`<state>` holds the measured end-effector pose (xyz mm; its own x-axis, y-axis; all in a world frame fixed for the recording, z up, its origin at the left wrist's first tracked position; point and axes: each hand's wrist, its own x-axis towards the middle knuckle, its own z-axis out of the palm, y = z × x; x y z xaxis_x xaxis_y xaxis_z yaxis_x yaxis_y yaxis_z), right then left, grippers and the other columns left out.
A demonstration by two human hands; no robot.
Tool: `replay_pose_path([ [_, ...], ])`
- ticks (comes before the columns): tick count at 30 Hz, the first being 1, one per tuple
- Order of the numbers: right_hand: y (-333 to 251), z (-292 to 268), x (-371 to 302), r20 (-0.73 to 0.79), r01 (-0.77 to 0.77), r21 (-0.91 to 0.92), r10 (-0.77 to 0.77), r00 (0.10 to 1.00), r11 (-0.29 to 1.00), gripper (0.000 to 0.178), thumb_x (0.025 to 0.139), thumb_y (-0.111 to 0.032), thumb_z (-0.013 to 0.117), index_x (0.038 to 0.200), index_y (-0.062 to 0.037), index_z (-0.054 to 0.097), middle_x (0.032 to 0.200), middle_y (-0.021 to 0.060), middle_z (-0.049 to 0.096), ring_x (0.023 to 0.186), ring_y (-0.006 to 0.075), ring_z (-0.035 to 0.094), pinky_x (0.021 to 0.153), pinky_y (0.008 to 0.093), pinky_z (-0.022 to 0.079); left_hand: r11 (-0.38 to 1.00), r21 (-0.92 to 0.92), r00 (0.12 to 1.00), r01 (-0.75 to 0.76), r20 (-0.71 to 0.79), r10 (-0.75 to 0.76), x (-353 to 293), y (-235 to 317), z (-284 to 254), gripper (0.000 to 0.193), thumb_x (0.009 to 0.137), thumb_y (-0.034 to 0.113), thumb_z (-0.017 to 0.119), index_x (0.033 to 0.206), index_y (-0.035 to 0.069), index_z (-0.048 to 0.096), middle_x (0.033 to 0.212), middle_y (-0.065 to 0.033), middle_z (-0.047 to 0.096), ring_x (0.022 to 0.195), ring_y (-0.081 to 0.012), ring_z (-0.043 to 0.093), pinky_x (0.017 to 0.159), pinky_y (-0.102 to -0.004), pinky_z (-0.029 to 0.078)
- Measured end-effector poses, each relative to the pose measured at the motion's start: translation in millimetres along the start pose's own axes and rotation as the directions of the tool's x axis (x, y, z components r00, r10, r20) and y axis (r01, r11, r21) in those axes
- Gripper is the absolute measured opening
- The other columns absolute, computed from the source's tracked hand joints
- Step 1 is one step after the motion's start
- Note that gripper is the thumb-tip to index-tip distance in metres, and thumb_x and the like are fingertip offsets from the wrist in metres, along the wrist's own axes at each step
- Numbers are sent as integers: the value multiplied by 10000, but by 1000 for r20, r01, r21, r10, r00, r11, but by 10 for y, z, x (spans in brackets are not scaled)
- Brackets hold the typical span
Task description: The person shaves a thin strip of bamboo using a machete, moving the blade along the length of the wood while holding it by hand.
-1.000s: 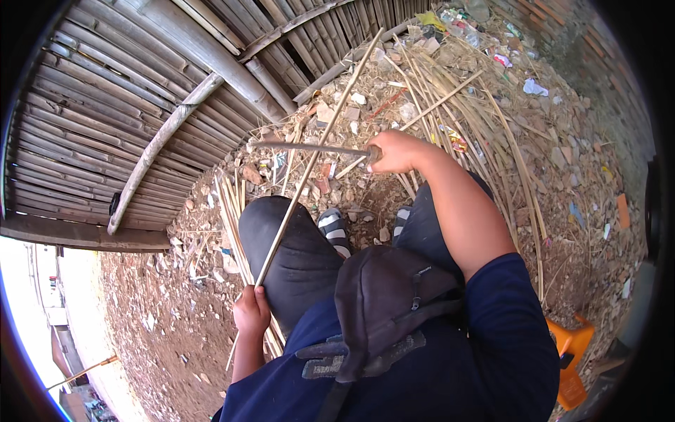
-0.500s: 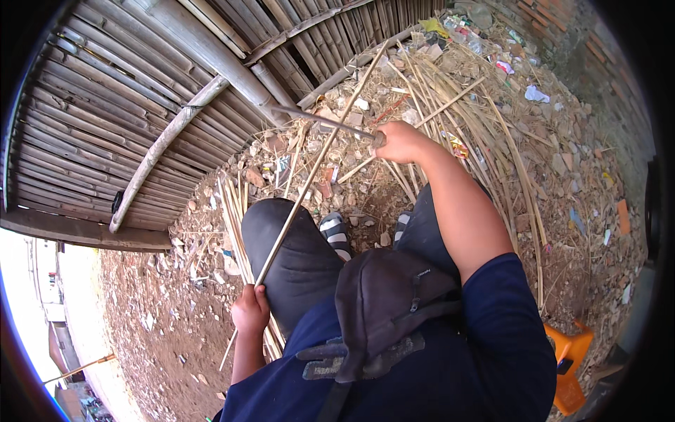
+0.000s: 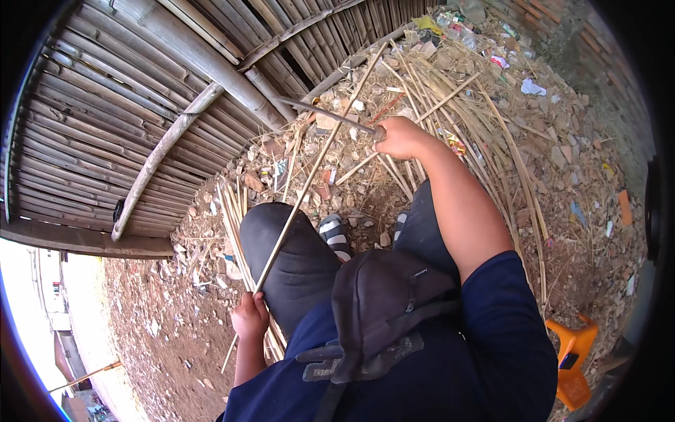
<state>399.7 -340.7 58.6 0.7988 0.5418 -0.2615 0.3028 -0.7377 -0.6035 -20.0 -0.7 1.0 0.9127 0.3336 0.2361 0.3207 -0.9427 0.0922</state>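
Observation:
My left hand (image 3: 249, 316) is closed round the lower part of a long, thin bamboo strip (image 3: 304, 191), beside my left knee. From there the strip slants up across my thigh toward the far fence. My right hand (image 3: 402, 138) grips the short handle of a knife with a long, dark, narrow blade (image 3: 320, 110). Pointing left, the blade crosses the strip in its upper part; whether it cuts in or only rests there, I cannot tell. A bundle of split bamboo strips (image 3: 232, 221) lies by my left leg, running under my left hand.
More bamboo strips (image 3: 510, 165) lie spread on the right. A bamboo-slat wall (image 3: 133, 141) rises at the far left, and a brick wall (image 3: 598, 84) at the right. An orange plastic stool (image 3: 573, 352) stands behind my right arm. Stones and litter cover the ground.
The knife blade tilts slightly more, its tip a little higher, and my right hand has risen slightly. My left hand keeps its hold on the strip. The whole view has shifted a little.

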Motion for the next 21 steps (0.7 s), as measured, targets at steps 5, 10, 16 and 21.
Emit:
replay_pose_path([
  [5,-250,65,-183,86,30,-122,-20,996,992,300,832,-273,751,1084,-112,728,999,165,722,987,328,705,861,450,553,1000,-4,1000,8,27,-8,-19,19,-70,286,999,256,611,784,77,554,609,-188,601,526,-419,615,475,-526,474],
  [10,-328,134,-217,270,157,-143,-114,956,977,276,827,-271,747,1032,-87,721,930,127,697,879,278,687,790,425,551,999,-35,997,-30,71,32,9,-86,-72,241,1018,230,558,847,60,545,647,-231,600,568,-456,619,494,-548,455],
  [16,180,-3,61,-165,-43,21,45,985,999,282,831,-248,721,1029,-47,719,934,154,712,914,294,703,828,424,555,996,-82,990,-36,132,47,112,-143,-198,331,1021,269,573,762,71,512,594,-195,580,546,-441,607,498,-536,466],
  [21,-266,144,-222,125,99,-200,-75,989,975,301,815,-246,743,1067,-82,726,989,163,720,960,317,705,865,454,549,981,-195,977,-7,206,48,83,-144,-369,346,1027,245,560,740,59,507,581,-203,569,553,-451,599,517,-526,457],
])
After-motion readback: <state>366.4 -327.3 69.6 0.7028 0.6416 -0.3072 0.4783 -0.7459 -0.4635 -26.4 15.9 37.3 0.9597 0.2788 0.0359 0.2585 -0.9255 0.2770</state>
